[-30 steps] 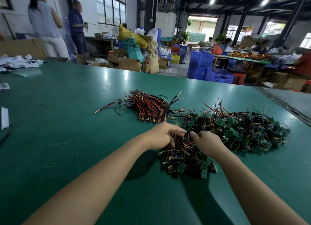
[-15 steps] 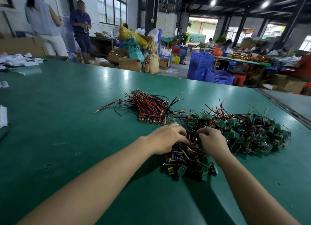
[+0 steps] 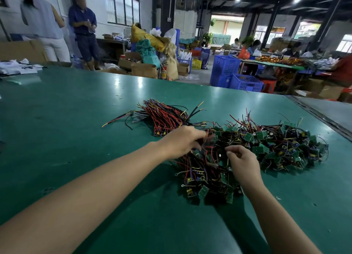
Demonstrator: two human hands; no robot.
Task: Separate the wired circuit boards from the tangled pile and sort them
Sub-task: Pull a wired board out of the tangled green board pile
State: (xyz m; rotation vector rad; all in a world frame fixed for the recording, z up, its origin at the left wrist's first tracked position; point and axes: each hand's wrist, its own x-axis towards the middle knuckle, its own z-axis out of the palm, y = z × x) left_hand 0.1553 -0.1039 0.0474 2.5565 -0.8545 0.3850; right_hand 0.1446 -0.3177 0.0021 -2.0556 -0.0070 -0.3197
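Green table (image 3: pixel 76 120); fingers (image 3: pixel 234 152) in tangled pile (image 3: pixel 207 174)

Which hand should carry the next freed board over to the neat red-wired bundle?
Left. The left hand lies beside the sorted bundle, at the left edge of the tangled pile; the right hand sits farther right, pinching at the pile, and would likely have to cross.

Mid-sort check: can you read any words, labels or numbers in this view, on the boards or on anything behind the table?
No text can be read anywhere in this view.
On the circuit boards in the tangled pile: any print is too small to read.
On the cardboard boxes behind the table: no label is legible; too blurred.
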